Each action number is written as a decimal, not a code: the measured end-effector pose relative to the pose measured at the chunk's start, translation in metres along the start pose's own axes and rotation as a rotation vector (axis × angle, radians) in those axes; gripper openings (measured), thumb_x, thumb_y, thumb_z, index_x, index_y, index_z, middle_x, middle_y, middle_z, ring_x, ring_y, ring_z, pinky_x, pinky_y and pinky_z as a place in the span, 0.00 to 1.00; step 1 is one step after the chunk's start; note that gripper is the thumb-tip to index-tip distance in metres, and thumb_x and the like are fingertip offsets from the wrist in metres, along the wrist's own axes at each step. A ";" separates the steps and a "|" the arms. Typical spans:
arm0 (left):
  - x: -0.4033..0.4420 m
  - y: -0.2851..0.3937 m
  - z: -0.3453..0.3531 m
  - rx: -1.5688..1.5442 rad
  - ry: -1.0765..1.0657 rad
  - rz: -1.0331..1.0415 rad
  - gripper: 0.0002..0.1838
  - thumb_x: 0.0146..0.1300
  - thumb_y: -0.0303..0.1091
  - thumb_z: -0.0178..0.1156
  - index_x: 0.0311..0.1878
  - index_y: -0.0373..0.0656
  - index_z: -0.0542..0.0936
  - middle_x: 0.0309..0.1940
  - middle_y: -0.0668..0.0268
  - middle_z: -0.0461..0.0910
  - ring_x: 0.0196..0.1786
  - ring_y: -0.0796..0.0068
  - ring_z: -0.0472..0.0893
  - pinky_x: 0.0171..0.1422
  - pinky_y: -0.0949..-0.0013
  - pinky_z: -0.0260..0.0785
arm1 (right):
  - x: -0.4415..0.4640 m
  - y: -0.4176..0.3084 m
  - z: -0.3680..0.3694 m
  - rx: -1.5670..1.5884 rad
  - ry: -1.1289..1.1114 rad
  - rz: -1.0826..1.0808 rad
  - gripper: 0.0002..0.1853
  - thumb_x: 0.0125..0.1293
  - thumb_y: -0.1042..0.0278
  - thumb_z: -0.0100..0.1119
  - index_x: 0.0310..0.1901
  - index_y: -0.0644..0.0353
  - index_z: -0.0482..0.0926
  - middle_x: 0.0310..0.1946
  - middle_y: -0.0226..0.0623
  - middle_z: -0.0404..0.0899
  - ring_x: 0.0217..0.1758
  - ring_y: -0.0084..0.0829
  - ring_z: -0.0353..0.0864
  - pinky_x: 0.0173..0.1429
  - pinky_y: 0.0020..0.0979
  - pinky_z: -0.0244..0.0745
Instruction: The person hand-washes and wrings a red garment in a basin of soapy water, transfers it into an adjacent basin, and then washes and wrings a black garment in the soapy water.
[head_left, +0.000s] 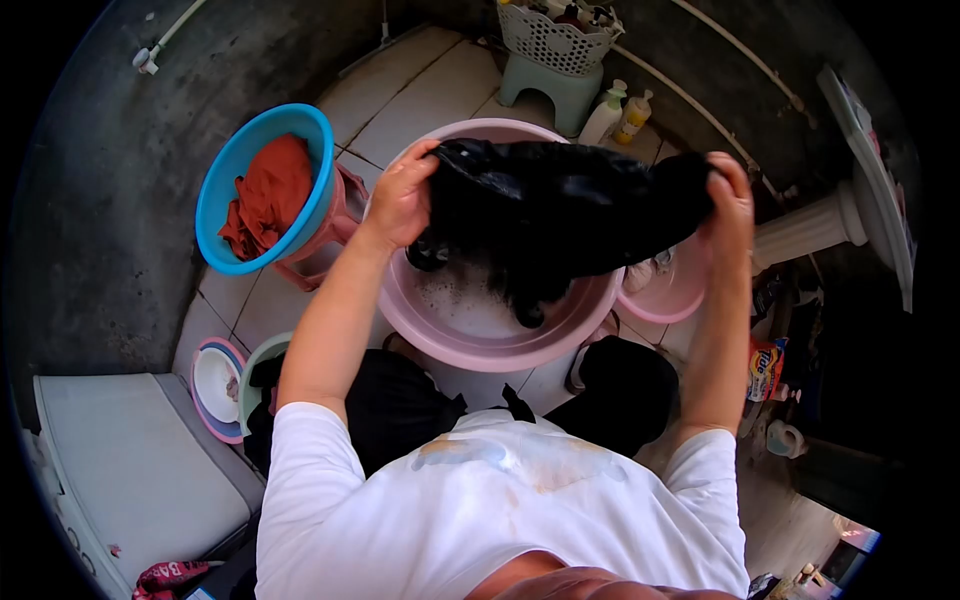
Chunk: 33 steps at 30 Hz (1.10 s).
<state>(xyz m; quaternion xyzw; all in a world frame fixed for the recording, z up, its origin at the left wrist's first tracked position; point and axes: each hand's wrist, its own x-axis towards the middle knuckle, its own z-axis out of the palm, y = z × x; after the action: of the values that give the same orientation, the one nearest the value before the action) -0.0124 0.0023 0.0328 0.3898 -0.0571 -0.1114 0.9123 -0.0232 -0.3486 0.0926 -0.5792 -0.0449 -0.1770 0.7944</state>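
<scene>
A wet black garment [560, 200] is stretched sideways above a large pink basin [490, 355]. My left hand [403, 192] grips its left end, with the fingers closed on the cloth. At the other end, my right hand [730, 195] is closed on the fabric; it looks slightly blurred. The garment's lower part hangs down into the basin, where sudsy water [455, 300] shows. What kind of garment it is I cannot tell.
A blue basin [208, 225] with orange-red cloth [272, 190] stands at left on a pink stool [345, 205]. Behind are a basket [555, 42] on a stool [560, 85] and two bottles [620, 112]. A smaller pink basin [668, 305], a pedestal sink [815, 230] and a Tide packet [766, 368] are at right.
</scene>
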 end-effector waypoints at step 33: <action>-0.002 -0.011 -0.023 0.241 0.249 -0.176 0.04 0.59 0.29 0.54 0.37 0.43 0.75 0.31 0.69 0.76 0.38 0.79 0.74 0.41 0.75 0.66 | 0.003 0.052 0.103 -0.618 -0.281 -0.129 0.21 0.45 0.70 0.69 0.40 0.61 0.69 0.30 0.29 0.73 0.35 0.21 0.71 0.42 0.22 0.67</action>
<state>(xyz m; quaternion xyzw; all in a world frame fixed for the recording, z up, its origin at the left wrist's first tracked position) -0.0120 0.0118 0.0094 0.5106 0.0776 -0.1340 0.8458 0.0109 -0.2397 0.0802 -0.8072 -0.1347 -0.1507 0.5546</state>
